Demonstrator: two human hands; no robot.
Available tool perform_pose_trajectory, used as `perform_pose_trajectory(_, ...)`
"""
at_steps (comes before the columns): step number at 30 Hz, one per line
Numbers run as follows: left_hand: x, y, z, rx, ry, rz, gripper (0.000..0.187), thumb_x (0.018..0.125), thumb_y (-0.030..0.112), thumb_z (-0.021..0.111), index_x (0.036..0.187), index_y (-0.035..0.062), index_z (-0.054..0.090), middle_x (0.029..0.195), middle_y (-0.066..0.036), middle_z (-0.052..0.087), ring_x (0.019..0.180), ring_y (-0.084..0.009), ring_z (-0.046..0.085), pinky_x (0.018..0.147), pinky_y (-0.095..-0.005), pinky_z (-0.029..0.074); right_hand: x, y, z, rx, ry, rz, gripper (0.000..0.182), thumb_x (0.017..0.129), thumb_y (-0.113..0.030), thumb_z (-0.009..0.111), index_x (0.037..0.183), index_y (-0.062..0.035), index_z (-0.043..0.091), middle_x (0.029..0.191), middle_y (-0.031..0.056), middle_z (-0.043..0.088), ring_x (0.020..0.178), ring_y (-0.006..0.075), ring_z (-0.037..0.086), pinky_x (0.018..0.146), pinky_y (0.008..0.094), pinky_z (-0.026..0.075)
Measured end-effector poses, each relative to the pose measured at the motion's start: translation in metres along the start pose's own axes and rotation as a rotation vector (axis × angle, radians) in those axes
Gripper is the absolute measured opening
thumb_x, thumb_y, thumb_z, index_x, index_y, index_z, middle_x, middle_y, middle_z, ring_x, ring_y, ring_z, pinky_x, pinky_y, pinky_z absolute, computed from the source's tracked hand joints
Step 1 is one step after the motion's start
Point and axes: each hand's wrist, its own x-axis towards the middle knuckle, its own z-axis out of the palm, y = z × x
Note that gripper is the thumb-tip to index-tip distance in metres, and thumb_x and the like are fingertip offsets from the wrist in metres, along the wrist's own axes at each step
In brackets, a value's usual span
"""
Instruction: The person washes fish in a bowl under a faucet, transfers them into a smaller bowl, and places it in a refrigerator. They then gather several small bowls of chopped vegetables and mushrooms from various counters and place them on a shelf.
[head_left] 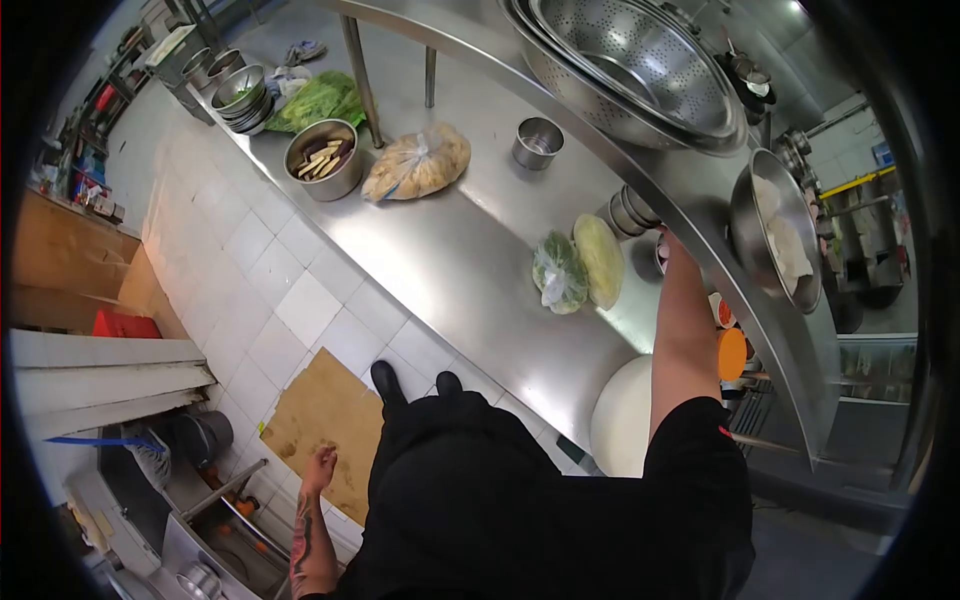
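Observation:
My left hand (320, 467) hangs low at my side above a brown cardboard sheet (330, 420) on the floor, fingers loosely bent and nothing in them. Under the raised shelf my right arm reaches across the steel table, and the shelf edge hides most of my right hand (672, 243). Its fingers do not show. Closest to it are a stack of small steel containers (630, 212) and a steel pot (660, 258) with something pinkish in it. Left of them lie a bag of pale yellow food (599, 262) and a bag of greens (560, 272).
The shelf (560, 95) carries large colanders (640, 75) and a steel bowl (775, 230). Along the table (430, 270) stand a pot of cut eggplant (323, 162), a tied bag of light-brown pieces (418, 165), a steel pot (538, 143) and leafy greens (325, 100). A round white surface (620, 420) is beside me.

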Motion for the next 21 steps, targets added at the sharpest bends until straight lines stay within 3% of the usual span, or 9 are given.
perform_pose_trajectory(5, 0.049, 0.062, -0.045, 0.123, 0.005, 0.019, 0.038, 0.097, 0.031, 0.061, 0.122, 0.0037, 0.065, 0.106, -0.017, 0.072, 0.098, -0.026, 0.07, 0.085, -0.0363, 0.054, 0.002, -0.011, 0.05, -0.048, -0.131, -0.049, 0.058, 0.096, -0.054, 0.053, 0.136, -0.0123, 0.052, 0.133, 0.0106, 0.056, 0.122, 0.027, 0.054, 0.083, 0.0511, 0.055)
perform_pose_trajectory(7, 0.075, 0.107, -0.059, 0.052, 0.029, 0.202, 0.036, 0.098, 0.029, 0.06, 0.122, 0.0034, 0.065, 0.108, -0.017, 0.071, 0.1, -0.0267, 0.069, 0.086, -0.0363, 0.054, -0.003, -0.009, 0.08, -0.079, -0.196, -0.082, 0.059, 0.096, -0.055, 0.053, 0.138, -0.0125, 0.052, 0.134, 0.0109, 0.056, 0.123, 0.0275, 0.053, 0.084, 0.052, 0.055)
perform_pose_trajectory(9, 0.083, 0.193, -0.077, 0.049, 0.01, 0.314, 0.033, 0.099, 0.025, 0.058, 0.122, 0.0027, 0.064, 0.112, -0.018, 0.07, 0.103, -0.0273, 0.069, 0.088, -0.0362, 0.053, -0.016, 0.001, 0.115, -0.116, -0.263, -0.123, 0.06, 0.096, -0.055, 0.053, 0.139, -0.0127, 0.051, 0.135, 0.0112, 0.055, 0.125, 0.0281, 0.052, 0.085, 0.0529, 0.055)
perform_pose_trajectory(11, 0.121, 0.224, -0.076, 0.029, -0.053, 0.437, 0.031, 0.098, 0.023, 0.059, 0.12, 0.002, 0.065, 0.113, -0.018, 0.07, 0.104, -0.0276, 0.068, 0.088, -0.036, 0.053, -0.039, 0.001, 0.148, -0.133, -0.32, -0.155, 0.062, 0.096, -0.056, 0.052, 0.14, -0.0129, 0.05, 0.136, 0.0116, 0.055, 0.126, 0.0286, 0.051, 0.086, 0.0538, 0.055)
perform_pose_trajectory(15, 0.16, 0.339, -0.071, 0.057, -0.134, 0.829, 0.028, 0.096, 0.019, 0.061, 0.117, 0.0017, 0.066, 0.111, -0.017, 0.069, 0.104, -0.0307, 0.067, 0.09, -0.0359, 0.052, -0.165, -0.034, 0.223, -0.174, -0.27, -0.075, 0.068, 0.095, -0.063, 0.05, 0.142, -0.0142, 0.048, 0.138, 0.012, 0.054, 0.129, 0.0312, 0.049, 0.087, 0.0559, 0.054)
perform_pose_trajectory(17, 0.173, 0.392, -0.068, 0.049, -0.232, 0.914, 0.029, 0.096, 0.015, 0.061, 0.122, 0.0028, 0.064, 0.113, -0.014, 0.07, 0.106, -0.0272, 0.066, 0.093, -0.0345, 0.051, -0.186, -0.019, 0.245, -0.159, -0.278, -0.076, 0.07, 0.094, -0.065, 0.049, 0.142, -0.0139, 0.049, 0.138, 0.012, 0.054, 0.128, 0.0321, 0.049, 0.086, 0.0565, 0.053)
perform_pose_trajectory(19, 0.193, 0.426, -0.054, -0.003, -0.297, 1.0, 0.035, 0.095, 0.016, 0.063, 0.128, 0.003, 0.061, 0.118, -0.015, 0.068, 0.11, -0.028, 0.065, 0.095, -0.0361, 0.05, -0.218, -0.009, 0.27, -0.149, -0.271, -0.084, 0.075, 0.094, -0.068, 0.045, 0.142, -0.0115, 0.049, 0.139, 0.0124, 0.054, 0.13, 0.0324, 0.048, 0.087, 0.0548, 0.053)
perform_pose_trajectory(21, 0.214, 0.449, -0.04, 0.001, -0.279, 1.116, 0.059, 0.092, 0.025, 0.066, 0.141, -0.0007, 0.045, 0.131, -0.023, 0.056, 0.121, -0.0363, 0.055, 0.101, -0.0401, 0.045, -0.251, -0.001, 0.294, -0.133, -0.24, -0.065, 0.076, 0.094, -0.069, 0.044, 0.143, -0.0097, 0.049, 0.139, 0.0124, 0.054, 0.129, 0.0312, 0.048, 0.089, 0.0529, 0.052)
